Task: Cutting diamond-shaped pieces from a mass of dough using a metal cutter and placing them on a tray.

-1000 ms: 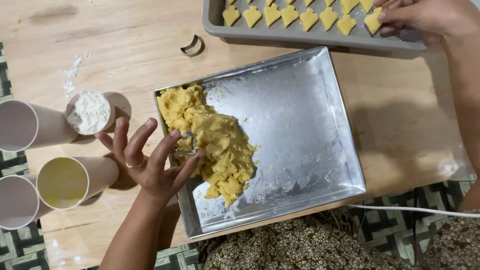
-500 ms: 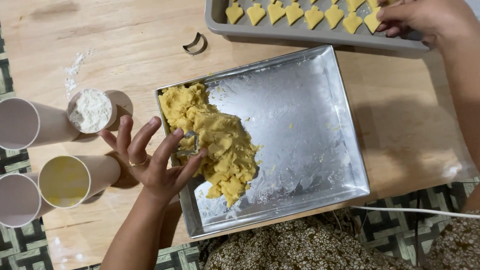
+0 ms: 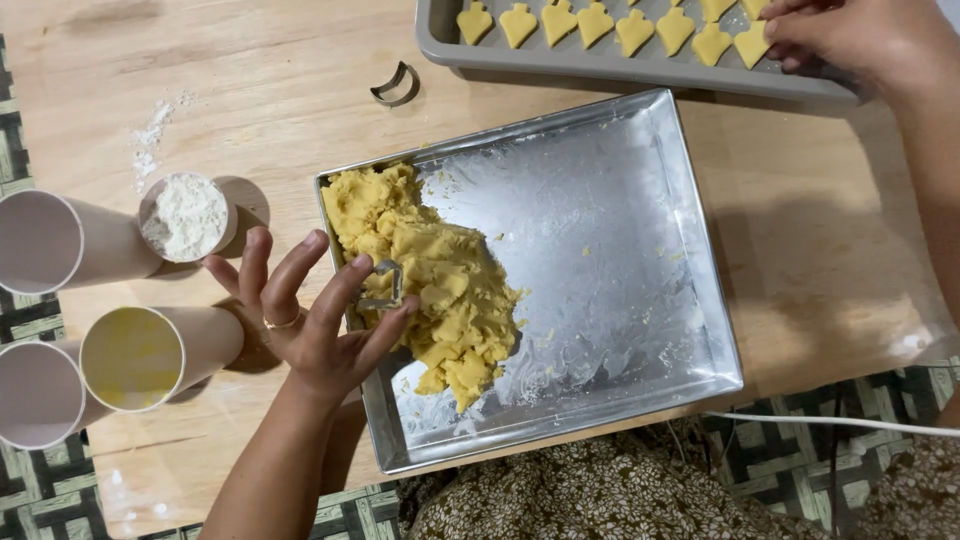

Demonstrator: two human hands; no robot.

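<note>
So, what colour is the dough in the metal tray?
The dough is pale yellow, heaped in the silver metal tray; it shows best in the head view.

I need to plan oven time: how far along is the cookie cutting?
Done: a row of cut shapes lies in the grey tray. In hand: the left hand presses a small metal cutter into the dough; the right hand rests on a shape at the grey tray. Left: a large mound of uncut dough in the metal pan, so plenty remains.
</note>
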